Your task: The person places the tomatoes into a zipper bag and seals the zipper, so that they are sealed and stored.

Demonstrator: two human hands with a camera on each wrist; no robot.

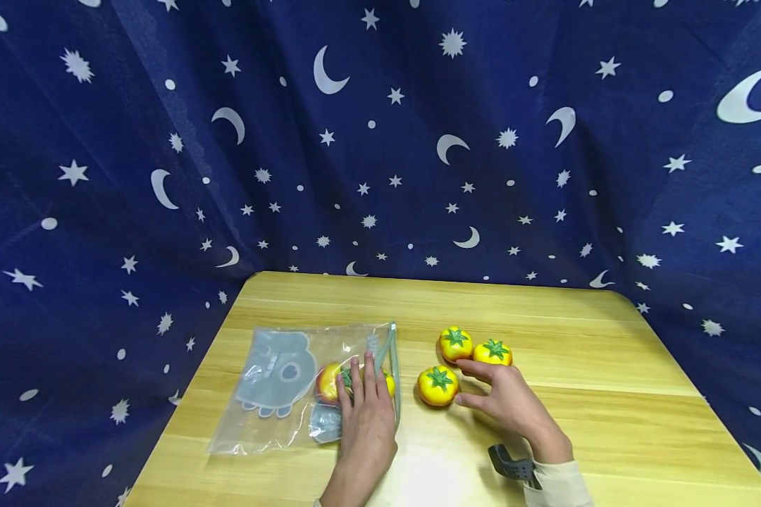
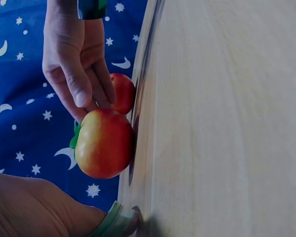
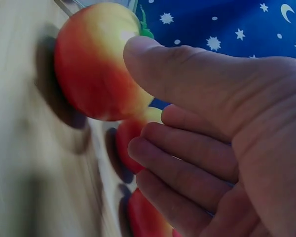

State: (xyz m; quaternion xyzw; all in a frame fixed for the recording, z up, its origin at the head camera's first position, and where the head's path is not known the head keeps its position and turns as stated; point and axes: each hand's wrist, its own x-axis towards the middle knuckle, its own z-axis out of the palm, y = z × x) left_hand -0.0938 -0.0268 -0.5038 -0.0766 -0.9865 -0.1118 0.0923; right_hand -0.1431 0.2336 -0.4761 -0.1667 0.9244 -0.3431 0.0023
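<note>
A clear zip bag (image 1: 269, 435) with a grey-blue cartoon print lies flat on the left, its mouth facing right. Two yellow-red tomatoes are inside, one (image 1: 327, 384) beside the left fingers, the other partly under them. My left hand (image 1: 369, 426) rests on the bag near its zip edge, fingers stretched out. To the right stands a loose tomato (image 1: 437, 386) with a green leaf top. Beside it my right hand (image 1: 514, 401) holds its thumb and fingers apart; in the right wrist view the thumb (image 3: 182, 74) overlaps the tomato, contact unclear.
Two more tomatoes, one (image 1: 456, 345) and another (image 1: 492, 353), sit just behind the right fingers. The wooden table (image 1: 583, 338) ends at a dark blue curtain (image 1: 406, 141) printed with moons and stars.
</note>
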